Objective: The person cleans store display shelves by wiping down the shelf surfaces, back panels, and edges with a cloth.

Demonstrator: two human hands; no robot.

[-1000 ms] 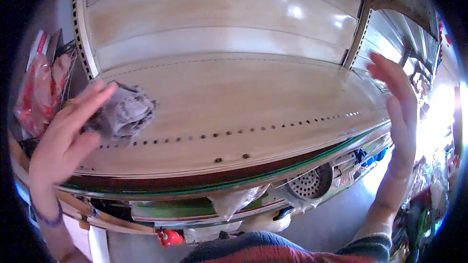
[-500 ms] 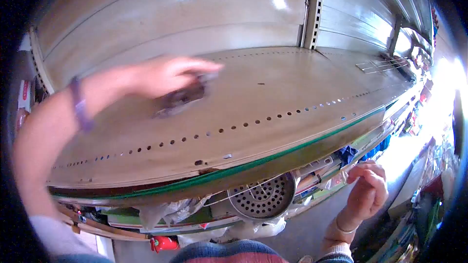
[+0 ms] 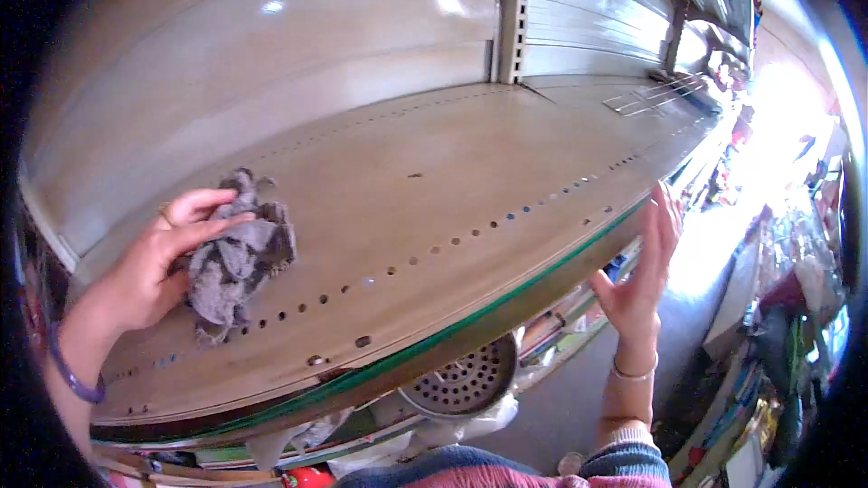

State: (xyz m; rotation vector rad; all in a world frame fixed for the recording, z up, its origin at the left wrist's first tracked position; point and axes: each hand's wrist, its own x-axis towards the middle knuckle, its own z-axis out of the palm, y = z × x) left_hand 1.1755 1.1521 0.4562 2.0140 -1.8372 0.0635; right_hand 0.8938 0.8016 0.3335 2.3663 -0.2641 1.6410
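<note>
A crumpled grey cloth (image 3: 237,262), dark with dirt in places, is in my left hand (image 3: 149,271) above the left part of the metal shelf (image 3: 470,163). The thumb and fingers grip its left side, and a purple band circles that wrist. On the right, my right hand (image 3: 642,262) is upright with fingers stretched out, its fingertips at the shelf's green-trimmed front edge (image 3: 470,321). Whether they touch the edge I cannot tell. Nothing shows in this hand.
Behind the shelf rise a back panel (image 3: 316,45) and a slotted upright post (image 3: 514,14). A wire rack (image 3: 655,95) lies at the far right. Below are a round perforated metal pan (image 3: 461,384), plastic bags and a red object (image 3: 307,477). Packed goods (image 3: 796,280) line the aisle's right.
My left hand has drawn back toward the front left with the cloth, which now shows clearly. My right hand has risen to the shelf edge and its fingers have straightened. The view has shifted right.
</note>
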